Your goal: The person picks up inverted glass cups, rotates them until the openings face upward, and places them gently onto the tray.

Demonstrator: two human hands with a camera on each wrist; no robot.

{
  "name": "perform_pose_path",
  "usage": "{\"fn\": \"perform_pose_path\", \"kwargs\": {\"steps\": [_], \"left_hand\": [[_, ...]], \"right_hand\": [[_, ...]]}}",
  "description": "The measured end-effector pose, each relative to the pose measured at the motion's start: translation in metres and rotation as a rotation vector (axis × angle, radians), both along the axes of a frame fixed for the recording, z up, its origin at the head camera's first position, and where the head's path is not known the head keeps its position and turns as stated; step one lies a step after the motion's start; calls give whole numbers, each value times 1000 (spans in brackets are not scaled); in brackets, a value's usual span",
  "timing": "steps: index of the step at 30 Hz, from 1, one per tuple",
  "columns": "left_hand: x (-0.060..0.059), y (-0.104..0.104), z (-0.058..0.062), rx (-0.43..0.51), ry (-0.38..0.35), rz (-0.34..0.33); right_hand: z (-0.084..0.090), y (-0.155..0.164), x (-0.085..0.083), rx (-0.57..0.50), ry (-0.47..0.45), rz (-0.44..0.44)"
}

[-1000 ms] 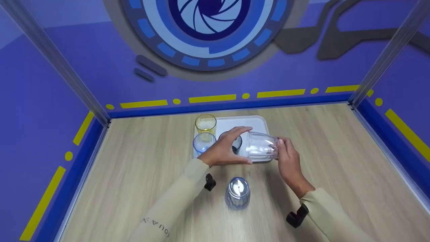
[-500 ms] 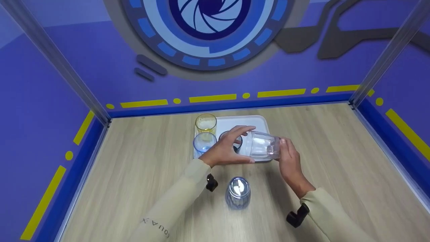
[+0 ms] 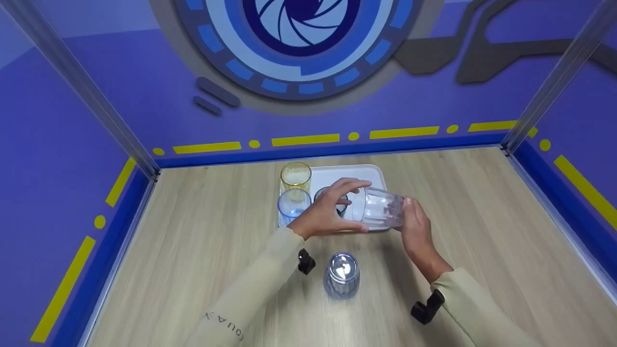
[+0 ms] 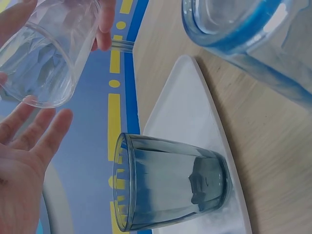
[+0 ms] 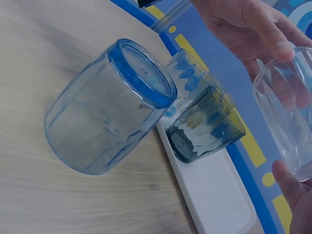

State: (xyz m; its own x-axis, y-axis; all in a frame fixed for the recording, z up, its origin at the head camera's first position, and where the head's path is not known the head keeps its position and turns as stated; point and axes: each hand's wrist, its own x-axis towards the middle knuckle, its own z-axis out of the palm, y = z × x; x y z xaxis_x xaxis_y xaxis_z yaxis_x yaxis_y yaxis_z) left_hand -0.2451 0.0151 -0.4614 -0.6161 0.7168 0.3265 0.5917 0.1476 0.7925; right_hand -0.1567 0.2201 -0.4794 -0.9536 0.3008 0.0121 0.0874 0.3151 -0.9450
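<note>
A clear faceted drinking glass (image 3: 384, 209) lies on its side in the air over the tray's right part, its mouth facing left. My right hand (image 3: 417, 236) grips it round the base end. Thumb and index finger of my left hand (image 3: 324, 214) hold the rim from either side, while its other fingers stay spread before the mouth in the left wrist view. Below the hands, a bluish glass (image 3: 342, 277) stands upside down on the table. A smoky grey glass (image 4: 170, 185) stands upright on the white tray (image 3: 347, 173), partly hidden by my left hand in the head view.
A yellow glass (image 3: 295, 177) and a light blue glass (image 3: 293, 205) stand upright along the tray's left side. The wooden table (image 3: 212, 231) is enclosed by a printed back wall (image 3: 250, 120) and side walls, with metal posts at the corners.
The clear glass has shifted slightly right, and light patterns on it have changed as if it has turned. My left hand has moved a little right with it. The other glasses stay put.
</note>
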Motion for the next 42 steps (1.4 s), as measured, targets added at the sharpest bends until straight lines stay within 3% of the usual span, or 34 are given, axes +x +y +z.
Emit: {"fn": "perform_pose_path", "kwargs": {"steps": [14, 18, 27, 42], "left_hand": [[2, 3, 5, 9, -28, 4], [3, 3, 6, 7, -26, 8], [2, 2, 9, 29, -1, 4], [-5, -10, 18, -18, 30, 80]], "right_hand": [[2, 1, -1, -55, 3, 15], [3, 1, 0, -29, -6, 8], [3, 1, -3, -125, 4, 49], [2, 0, -1, -118, 18, 84]]}}
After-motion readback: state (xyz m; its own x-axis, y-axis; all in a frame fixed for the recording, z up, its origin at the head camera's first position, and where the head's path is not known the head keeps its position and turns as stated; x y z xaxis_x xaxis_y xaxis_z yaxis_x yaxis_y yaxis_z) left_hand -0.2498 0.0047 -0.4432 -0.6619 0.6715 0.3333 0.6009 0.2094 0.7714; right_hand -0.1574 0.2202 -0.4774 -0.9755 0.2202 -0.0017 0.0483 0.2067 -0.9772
